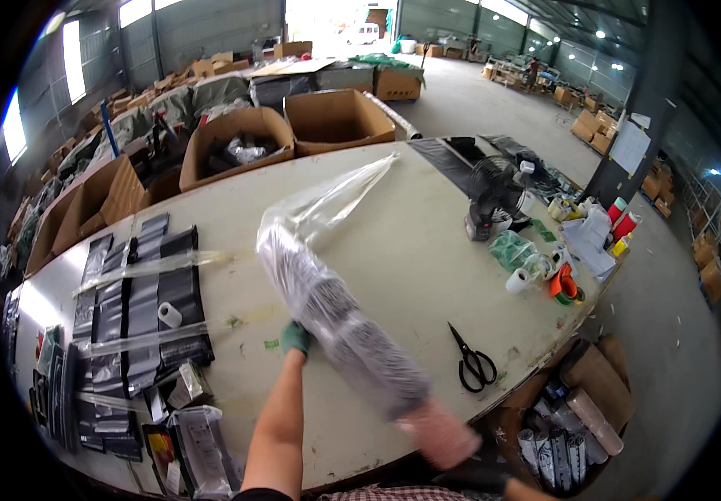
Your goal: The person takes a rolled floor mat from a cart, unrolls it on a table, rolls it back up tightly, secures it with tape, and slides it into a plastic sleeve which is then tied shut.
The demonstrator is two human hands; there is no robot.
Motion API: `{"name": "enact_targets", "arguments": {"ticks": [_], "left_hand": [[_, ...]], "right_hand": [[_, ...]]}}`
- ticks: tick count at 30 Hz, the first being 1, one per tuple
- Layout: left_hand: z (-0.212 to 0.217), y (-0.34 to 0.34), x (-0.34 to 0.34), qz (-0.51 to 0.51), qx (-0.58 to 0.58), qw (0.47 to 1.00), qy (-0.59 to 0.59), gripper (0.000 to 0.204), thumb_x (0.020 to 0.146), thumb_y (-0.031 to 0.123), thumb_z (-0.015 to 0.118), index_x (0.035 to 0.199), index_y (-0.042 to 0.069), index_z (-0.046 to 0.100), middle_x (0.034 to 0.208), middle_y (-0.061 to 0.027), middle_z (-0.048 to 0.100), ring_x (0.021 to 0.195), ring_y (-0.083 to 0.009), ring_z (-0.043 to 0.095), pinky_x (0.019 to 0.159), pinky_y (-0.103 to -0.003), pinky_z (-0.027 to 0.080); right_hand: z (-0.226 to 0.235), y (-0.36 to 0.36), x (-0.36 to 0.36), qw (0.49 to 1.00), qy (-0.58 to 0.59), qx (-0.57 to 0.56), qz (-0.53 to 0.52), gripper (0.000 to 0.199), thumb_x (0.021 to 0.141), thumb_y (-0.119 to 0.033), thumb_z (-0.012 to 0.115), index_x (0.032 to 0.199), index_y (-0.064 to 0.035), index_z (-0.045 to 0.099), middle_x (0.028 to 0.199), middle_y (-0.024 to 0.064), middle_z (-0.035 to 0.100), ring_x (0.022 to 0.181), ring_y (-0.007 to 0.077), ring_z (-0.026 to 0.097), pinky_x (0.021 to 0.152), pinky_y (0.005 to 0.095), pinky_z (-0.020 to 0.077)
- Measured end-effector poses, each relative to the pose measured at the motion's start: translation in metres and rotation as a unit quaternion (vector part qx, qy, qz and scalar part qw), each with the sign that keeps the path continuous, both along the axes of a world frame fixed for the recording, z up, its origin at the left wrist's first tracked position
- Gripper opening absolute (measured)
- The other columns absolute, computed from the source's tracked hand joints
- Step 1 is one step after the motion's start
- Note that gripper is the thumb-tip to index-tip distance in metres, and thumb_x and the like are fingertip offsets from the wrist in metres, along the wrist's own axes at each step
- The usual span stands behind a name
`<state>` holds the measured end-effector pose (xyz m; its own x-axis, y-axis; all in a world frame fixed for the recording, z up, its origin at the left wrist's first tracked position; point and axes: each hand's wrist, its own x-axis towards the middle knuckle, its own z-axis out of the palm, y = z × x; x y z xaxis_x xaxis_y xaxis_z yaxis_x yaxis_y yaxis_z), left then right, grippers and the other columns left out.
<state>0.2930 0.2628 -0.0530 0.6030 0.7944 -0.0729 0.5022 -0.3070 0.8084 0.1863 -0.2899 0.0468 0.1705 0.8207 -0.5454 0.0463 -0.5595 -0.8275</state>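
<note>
Stacks of flat dark mailer bags [139,313] lie at the left of the pale tabletop [394,250], so much packing looks undone. Left hand [295,338], in a green glove, grips the patterned roll [335,321] near its middle. Its glossy clear plastic sleeve [327,200] trails loose beyond the top, unsealed. Right hand [448,434] appears closed around the roll's lower end, blurred. Black scissors [473,363] lie just right.

The pale table [394,242] carries scissors [472,361], a fan [494,196] and dark bags [139,309].
</note>
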Motion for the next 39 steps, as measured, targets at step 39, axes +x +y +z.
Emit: {"name": "enact_targets", "arguments": {"ticks": [39], "left_hand": [[0.039, -0.134, -0.221, 0.064, -0.401, 0.860, -0.310, 0.016, 0.076, 0.010, 0.052, 0.083, 0.001, 0.062, 0.078, -0.0034, 0.060, 0.072, -0.0154, 0.054, 0.066, -0.029, 0.044]], "right_hand": [[-0.012, 0.253, 0.125, 0.822, -0.544, 0.168, 0.017, 0.011, 0.079, -0.021, 0.054, 0.079, -0.0103, 0.056, 0.068, 0.0122, 0.060, 0.062, 0.0320, 0.061, 0.054, 0.0436, 0.0493]]}}
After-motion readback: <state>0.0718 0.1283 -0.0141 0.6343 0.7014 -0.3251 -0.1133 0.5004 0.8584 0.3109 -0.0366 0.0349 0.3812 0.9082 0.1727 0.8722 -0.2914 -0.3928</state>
